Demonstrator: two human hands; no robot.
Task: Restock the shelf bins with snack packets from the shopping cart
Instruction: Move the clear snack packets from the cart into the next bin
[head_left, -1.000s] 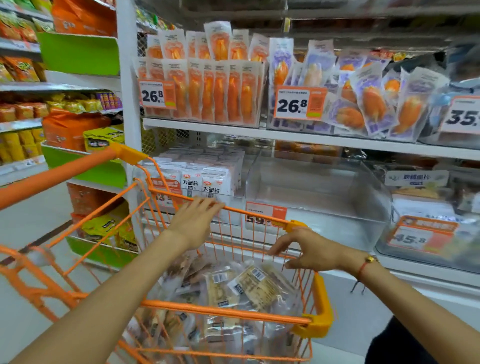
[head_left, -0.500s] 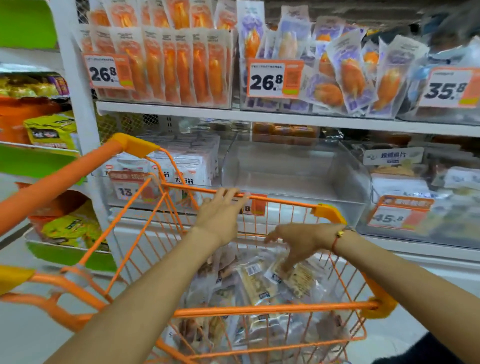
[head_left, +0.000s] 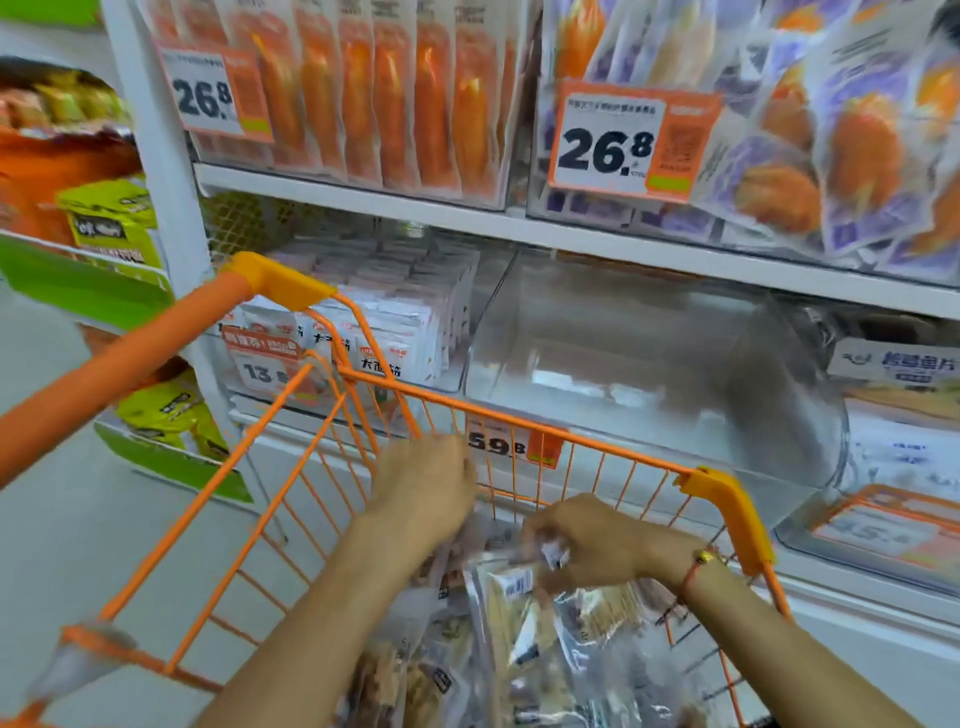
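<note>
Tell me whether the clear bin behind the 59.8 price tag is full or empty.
Empty: the clear bin shows only its bare see-through walls and floor, with no packets inside, unlike the bin of white packets beside it.

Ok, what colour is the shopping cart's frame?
Orange, with yellower corner caps; the shopping cart shows in the head view.

My shopping cart (head_left: 291, 483) is orange-coated wire with smooth plastic corners. The snack packets (head_left: 524, 618) are glossy clear film; the shelf bin (head_left: 639, 364) is clear, shiny plastic.
</note>
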